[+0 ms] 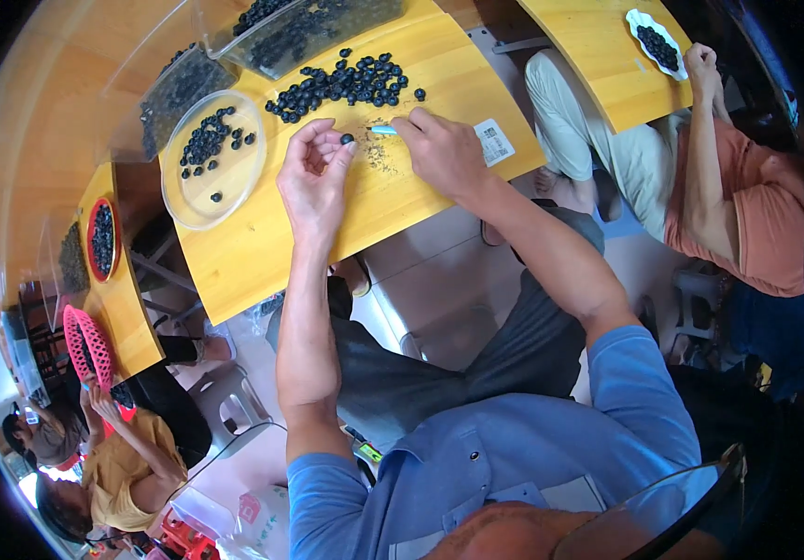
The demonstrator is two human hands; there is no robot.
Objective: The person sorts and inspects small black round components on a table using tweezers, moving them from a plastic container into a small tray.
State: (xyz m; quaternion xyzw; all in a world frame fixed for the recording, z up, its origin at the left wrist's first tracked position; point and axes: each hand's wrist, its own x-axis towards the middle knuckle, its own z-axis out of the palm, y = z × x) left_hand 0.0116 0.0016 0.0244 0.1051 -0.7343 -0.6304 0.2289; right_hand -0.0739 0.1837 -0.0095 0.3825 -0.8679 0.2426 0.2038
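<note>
Between the thumb and fingers of my left hand sits a small black round bead-like piece. My right hand is closed round a slim tool with a light teal handle; its tip points at the piece, and I cannot tell whether they touch. Brown crumbs lie on the yellow wooden table by both hands. Beyond them spreads a loose pile of similar black pieces. At the left, a round clear tray holds several more.
Clear bins of dark pieces stand at the table's far side. A white printed card lies right of my right hand. People sit at tables on both sides, with a white dish, a red-rimmed bowl and a pink basket.
</note>
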